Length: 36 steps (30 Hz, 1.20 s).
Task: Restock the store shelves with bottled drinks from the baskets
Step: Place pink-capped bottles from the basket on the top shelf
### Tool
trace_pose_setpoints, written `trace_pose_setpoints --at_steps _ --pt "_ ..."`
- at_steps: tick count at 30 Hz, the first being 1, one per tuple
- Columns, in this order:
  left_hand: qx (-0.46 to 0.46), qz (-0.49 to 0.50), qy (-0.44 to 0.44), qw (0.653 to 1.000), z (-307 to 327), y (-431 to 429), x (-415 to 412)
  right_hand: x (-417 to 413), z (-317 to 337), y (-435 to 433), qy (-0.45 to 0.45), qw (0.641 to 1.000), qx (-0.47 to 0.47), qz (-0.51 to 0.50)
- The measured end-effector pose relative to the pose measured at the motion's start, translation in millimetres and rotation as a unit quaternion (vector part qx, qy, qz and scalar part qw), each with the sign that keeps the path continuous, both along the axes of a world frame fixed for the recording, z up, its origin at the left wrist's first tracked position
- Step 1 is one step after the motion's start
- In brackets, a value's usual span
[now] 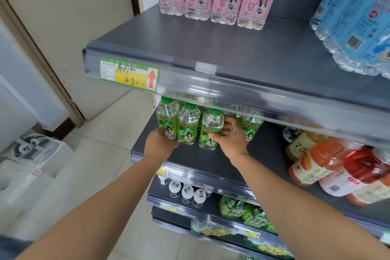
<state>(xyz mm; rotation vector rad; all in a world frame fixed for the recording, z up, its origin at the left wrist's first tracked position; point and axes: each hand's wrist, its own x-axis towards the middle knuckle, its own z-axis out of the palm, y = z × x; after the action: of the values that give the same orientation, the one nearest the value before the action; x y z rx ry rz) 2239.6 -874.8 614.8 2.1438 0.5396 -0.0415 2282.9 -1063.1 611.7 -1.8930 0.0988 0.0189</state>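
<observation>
Clear glossy plastic lime soda bottles (212, 127) on a matt grey shelf (211, 160), glossy floor tiles (101, 154).

A: Light?
B: Bright, even, from above. Glare streak along the clear price rail (232, 84). Soft shade beneath it, over the green bottles (187, 126).
A: Sharpness?
B: Centre crisp. Wide-angle bend at the edges: blue bottles (354, 17) bow outward. Lower shelves (166, 199) smeared, floor (88, 164) soft.

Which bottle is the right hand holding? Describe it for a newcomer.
Find the grey shelf below the yellow price tag. At its left end stand green-capped bottles; the lime soda bottle is third from left in front, the only one gripped by the fingers of the right hand.
</observation>
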Motion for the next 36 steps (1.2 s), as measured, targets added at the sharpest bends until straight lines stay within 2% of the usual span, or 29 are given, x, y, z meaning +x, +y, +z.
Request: trace_pose_setpoints --at_steps 4,11,18,25,30,36 --pt "-0.02 0.054 0.015 0.998 0.3 7.5 3.2 -1.0 2.4 5.0 -0.008 1.0 -0.01 0.007" --pt "-0.048 -0.002 0.01 0.999 -2.7 10.8 8.5 -1.1 -2.7 4.7 0.011 0.994 -0.111 -0.001" --pt "-0.054 -0.026 -0.005 0.998 -5.0 12.3 8.0 -4.3 -5.9 11.8 -0.001 0.993 -0.115 -0.019" --pt "-0.053 -0.012 0.019 0.998 -0.6 3.4 6.3 -10.1 2.2 5.8 0.035 0.989 -0.136 0.041" --pt "-0.025 0.058 0.023 0.998 0.3 -26.3 -3.3 -36.7 9.5 -38.4 0.061 0.984 -0.16 0.049" --pt "-0.016 0.04 0.02 0.999 -8.5 -96.1 -16.1 -86.6 13.7 -127.7 0.014 0.981 -0.195 -0.01"
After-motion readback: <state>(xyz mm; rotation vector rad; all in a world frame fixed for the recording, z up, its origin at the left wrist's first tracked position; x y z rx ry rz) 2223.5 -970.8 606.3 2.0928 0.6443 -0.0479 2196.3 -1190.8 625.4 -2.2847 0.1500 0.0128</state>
